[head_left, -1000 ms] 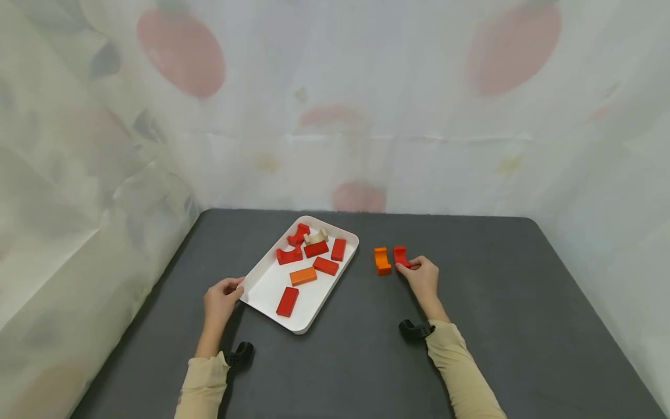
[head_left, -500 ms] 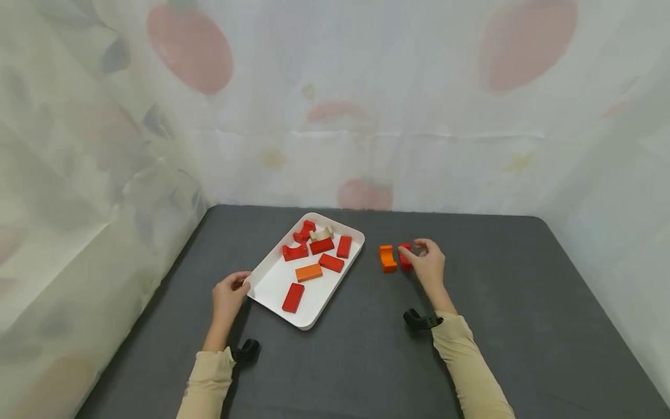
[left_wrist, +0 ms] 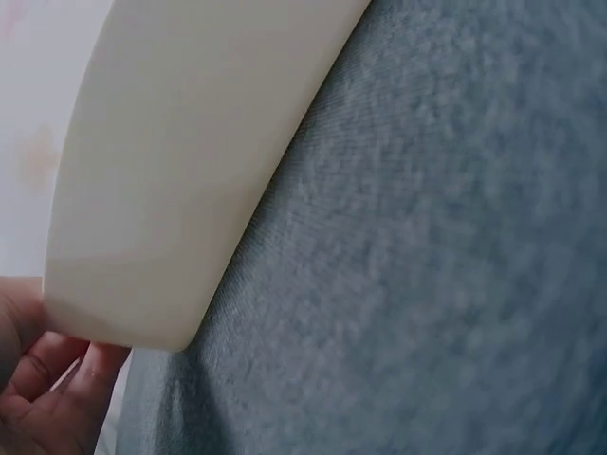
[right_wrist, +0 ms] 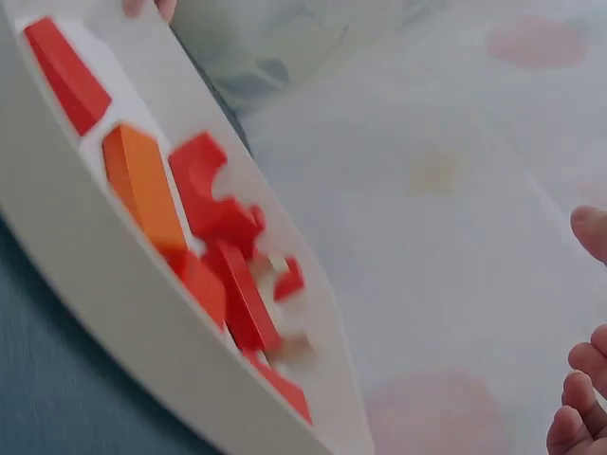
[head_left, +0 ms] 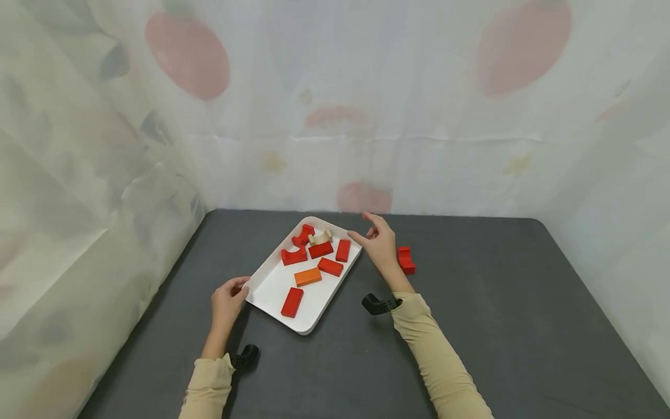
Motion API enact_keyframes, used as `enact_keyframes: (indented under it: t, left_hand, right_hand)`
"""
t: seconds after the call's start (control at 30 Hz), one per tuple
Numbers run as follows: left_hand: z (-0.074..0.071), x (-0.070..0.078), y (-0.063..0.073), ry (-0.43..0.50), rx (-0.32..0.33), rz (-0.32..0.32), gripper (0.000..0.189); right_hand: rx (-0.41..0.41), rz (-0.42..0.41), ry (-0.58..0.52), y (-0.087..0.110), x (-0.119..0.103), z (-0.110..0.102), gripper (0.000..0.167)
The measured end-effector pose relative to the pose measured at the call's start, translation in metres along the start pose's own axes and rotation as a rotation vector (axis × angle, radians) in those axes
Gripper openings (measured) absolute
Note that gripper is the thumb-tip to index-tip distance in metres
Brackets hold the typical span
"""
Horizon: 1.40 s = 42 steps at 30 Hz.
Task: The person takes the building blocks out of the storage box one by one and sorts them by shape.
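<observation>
My left hand (head_left: 227, 302) pinches the near left corner of a white tray (head_left: 264, 290), thumb at the rim. The left wrist view shows those fingers at the end of the tray's outer wall (left_wrist: 161, 190). Nothing shows between the thumb and fingers of my right hand (head_left: 379, 241), held apart near the tray's far right corner. Inside the tray lie several red blocks, some flat like this red block (head_left: 292, 302) and some arched like this red arch block (head_left: 294, 256), plus an orange block (head_left: 307, 277) and a cream arch block (head_left: 320, 237).
Another red arch block (head_left: 406, 261) stands on the dark grey tabletop (head_left: 502, 326), right of my right wrist. My right hand hides nearly all of the orange arch block beside it. A patterned curtain (head_left: 445, 105) hangs behind the table's far edge.
My right hand has let go of the red arch block, lifted, and moved left to the tray's far right corner, now covering the orange arch block. My left hand keeps its hold.
</observation>
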<state>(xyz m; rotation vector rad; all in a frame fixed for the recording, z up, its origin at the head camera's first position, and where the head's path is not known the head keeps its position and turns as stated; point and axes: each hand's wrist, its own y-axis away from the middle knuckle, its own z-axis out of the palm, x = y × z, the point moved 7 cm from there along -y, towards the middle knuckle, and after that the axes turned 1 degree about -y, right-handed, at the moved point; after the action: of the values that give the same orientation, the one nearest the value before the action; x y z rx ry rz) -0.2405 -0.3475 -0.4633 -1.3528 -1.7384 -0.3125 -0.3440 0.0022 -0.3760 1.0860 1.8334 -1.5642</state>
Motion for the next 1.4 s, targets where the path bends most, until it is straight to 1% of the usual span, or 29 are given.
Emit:
enact_keyframes:
  t: [0.13, 0.2, 0.3, 0.43, 0.53, 0.73, 0.87, 1.0, 1.13, 1.23, 1.33, 1.4]
  left_hand:
    - [0.000, 0.011, 0.001, -0.020, 0.025, 0.049, 0.018]
    - [0.003, 0.017, 0.000, -0.020, 0.024, 0.068, 0.018]
    - [0.010, 0.021, -0.002, -0.016, 0.013, 0.075, 0.018]
    - [0.017, 0.022, -0.003, -0.005, -0.016, 0.068, 0.018]
    - [0.020, 0.022, -0.001, 0.008, -0.025, 0.061, 0.018]
    - [0.019, 0.023, -0.001, 0.030, -0.014, 0.069, 0.018]
    - [0.018, 0.021, 0.000, 0.021, -0.016, 0.067, 0.018]
    - [0.020, 0.020, 0.002, 0.022, -0.027, 0.070, 0.018]
    - [0.014, 0.020, 0.004, 0.019, 0.005, 0.074, 0.018]
    - [0.011, 0.021, 0.004, 0.007, 0.012, 0.072, 0.019]
    - [0.011, 0.022, 0.001, 0.000, 0.005, 0.078, 0.019]
    - [0.012, 0.023, -0.001, 0.003, 0.014, 0.085, 0.018]
  right_hand:
    - [-0.041, 0.002, -0.026, 0.001, -0.005, 0.022, 0.053]
    - [-0.069, 0.009, -0.023, 0.002, -0.005, 0.030, 0.053]
    - [-0.107, 0.033, -0.007, 0.003, -0.002, 0.040, 0.052]
    - [-0.145, 0.087, -0.034, 0.006, 0.008, 0.056, 0.052]
    - [-0.177, 0.115, -0.042, 0.011, 0.016, 0.066, 0.054]
    - [-0.243, 0.119, -0.026, 0.014, 0.022, 0.088, 0.054]
    - [-0.301, 0.156, -0.030, 0.019, 0.028, 0.103, 0.057]
    - [-0.350, 0.162, 0.013, 0.020, 0.032, 0.113, 0.058]
    - [-0.453, 0.124, 0.074, 0.018, 0.030, 0.127, 0.060]
    - [-0.519, 0.134, 0.132, 0.016, 0.032, 0.134, 0.059]
    - [-0.534, 0.163, 0.174, 0.014, 0.037, 0.138, 0.057]
    - [-0.538, 0.179, 0.180, 0.013, 0.041, 0.139, 0.055]
